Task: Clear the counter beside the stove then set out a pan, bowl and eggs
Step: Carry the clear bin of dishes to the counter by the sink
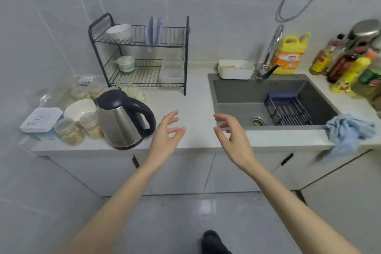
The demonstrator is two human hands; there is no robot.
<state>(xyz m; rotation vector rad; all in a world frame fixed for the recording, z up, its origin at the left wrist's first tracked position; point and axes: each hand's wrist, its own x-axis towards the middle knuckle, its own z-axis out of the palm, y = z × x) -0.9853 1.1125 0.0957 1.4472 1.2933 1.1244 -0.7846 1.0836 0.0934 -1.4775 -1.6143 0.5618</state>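
My left hand (pixel 167 134) and my right hand (pixel 231 134) hover over the bare white counter (pixel 193 107) between a steel kettle (pixel 121 119) and the grey sink (pixel 268 101). Both hands are relaxed, fingers spread, holding nothing. A white bowl (pixel 119 30) rests on the top tier of a black dish rack (pixel 140 55), and a smaller bowl (pixel 126 63) sits on the lower tier. Another white bowl (pixel 80 109) lies behind the kettle among several plastic jars (pixel 69 131). No pan, eggs or stove are in view.
A white box (pixel 41 119) sits at the far left. A white tray (pixel 235 69), tap (pixel 270 53) and yellow detergent jug (pixel 289 55) line the sink's back. A blue rack (pixel 286 109) lies in the sink. Bottles (pixel 346 66) crowd the right; a blue cloth (pixel 348 132) hangs over the edge.
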